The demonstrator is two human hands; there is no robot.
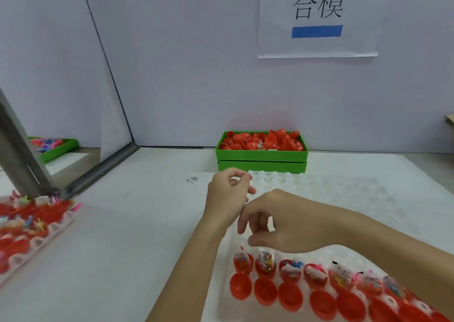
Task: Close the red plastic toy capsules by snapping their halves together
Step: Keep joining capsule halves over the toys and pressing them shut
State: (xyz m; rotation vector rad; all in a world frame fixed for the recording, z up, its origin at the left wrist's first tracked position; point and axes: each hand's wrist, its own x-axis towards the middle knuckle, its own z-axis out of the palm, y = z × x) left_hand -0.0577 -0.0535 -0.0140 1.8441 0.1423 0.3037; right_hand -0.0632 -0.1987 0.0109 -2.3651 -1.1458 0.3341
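Overhead, a wall sign (317,18) reads "合模" (blue bar beneath); left hand (227,194) and right hand (272,219) hang loosely curled, empty.

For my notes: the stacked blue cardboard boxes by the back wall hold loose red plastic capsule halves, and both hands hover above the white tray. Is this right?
Not quite. The head view shows the stacked cardboard boxes are green, not blue. The rest holds: loose red plastic capsule halves fill the top one, and the left hand and right hand hover above the white tray.

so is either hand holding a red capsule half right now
No: the left hand and the right hand hover over the white tray with loosely curled fingers and nothing red in them.
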